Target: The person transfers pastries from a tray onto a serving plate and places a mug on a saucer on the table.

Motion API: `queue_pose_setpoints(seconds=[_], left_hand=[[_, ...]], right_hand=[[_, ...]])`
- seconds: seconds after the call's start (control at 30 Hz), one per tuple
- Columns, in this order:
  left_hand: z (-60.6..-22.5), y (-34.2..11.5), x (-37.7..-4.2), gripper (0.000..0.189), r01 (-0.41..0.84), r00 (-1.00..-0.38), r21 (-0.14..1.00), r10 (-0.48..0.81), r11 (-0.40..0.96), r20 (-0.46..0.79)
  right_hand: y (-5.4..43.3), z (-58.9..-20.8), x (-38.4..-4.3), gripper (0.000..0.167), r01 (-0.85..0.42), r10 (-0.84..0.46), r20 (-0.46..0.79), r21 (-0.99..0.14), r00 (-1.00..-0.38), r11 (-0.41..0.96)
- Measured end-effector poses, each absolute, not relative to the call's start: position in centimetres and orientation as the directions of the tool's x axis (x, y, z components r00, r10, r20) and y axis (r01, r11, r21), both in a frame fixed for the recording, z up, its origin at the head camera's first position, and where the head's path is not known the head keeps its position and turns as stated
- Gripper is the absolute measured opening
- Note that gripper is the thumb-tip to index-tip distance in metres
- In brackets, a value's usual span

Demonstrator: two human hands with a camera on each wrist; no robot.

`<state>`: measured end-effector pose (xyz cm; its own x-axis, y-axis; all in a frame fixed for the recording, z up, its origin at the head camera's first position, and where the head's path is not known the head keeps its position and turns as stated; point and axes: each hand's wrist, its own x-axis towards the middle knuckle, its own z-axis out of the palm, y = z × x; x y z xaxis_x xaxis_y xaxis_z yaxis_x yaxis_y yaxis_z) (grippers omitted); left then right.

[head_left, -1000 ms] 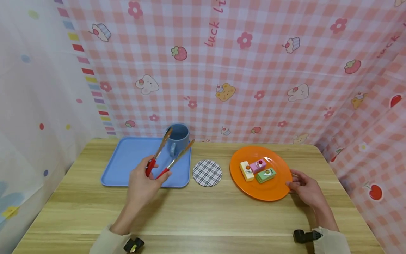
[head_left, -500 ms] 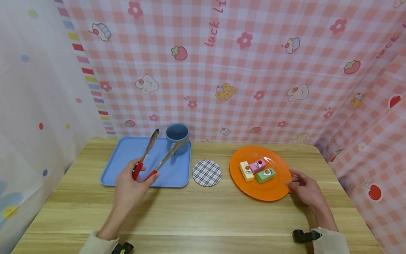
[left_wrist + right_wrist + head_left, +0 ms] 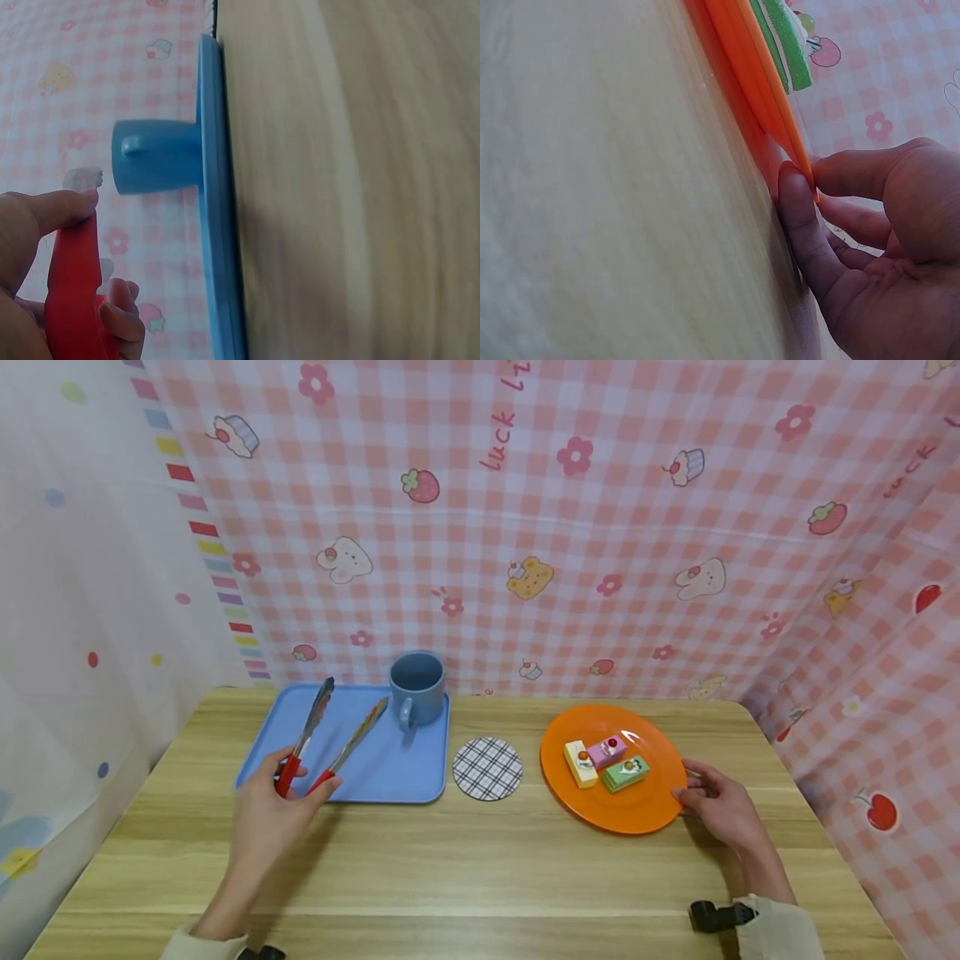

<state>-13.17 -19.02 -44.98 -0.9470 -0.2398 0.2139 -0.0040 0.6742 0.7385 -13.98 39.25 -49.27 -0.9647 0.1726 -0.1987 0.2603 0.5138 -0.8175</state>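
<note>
My left hand point(image 3: 266, 818) grips the red handles of metal tongs point(image 3: 316, 714), whose two arms are spread apart over the blue tray point(image 3: 352, 785) with nothing between them. In the left wrist view, a thumb and curled fingers hold a red handle point(image 3: 75, 277). My right hand point(image 3: 723, 806) pinches the right rim of an orange plate point(image 3: 622, 817); the right wrist view shows the rim point(image 3: 804, 161) between thumb and finger. Three small toy cake slices lie together on the plate: yellow point(image 3: 581, 768), pink point(image 3: 603, 750) and green point(image 3: 625, 772).
A blue-grey mug point(image 3: 423, 697) stands at the tray's back right corner, its handle toward the front. Between tray and plate lies a round plaid coaster point(image 3: 487, 768). The wooden table point(image 3: 480, 877) backs onto a pink checked curtain point(image 3: 480, 568).
My left hand has moved left and slightly toward me with the spread tongs, away from the mug. My right hand and the plate have stayed in place.
</note>
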Motion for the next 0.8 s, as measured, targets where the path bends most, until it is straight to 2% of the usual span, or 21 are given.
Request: queue_pose_setpoints(seconds=[0.8], left_hand=[[-46.5,-22.6,-12.0,0.084,-0.194,-0.937,0.693,-0.340,0.695,0.079]], right_hand=[[39.3,-49.2,-14.0,0.062,0.272,0.168,-0.215,-0.809,-0.962,0.521]])
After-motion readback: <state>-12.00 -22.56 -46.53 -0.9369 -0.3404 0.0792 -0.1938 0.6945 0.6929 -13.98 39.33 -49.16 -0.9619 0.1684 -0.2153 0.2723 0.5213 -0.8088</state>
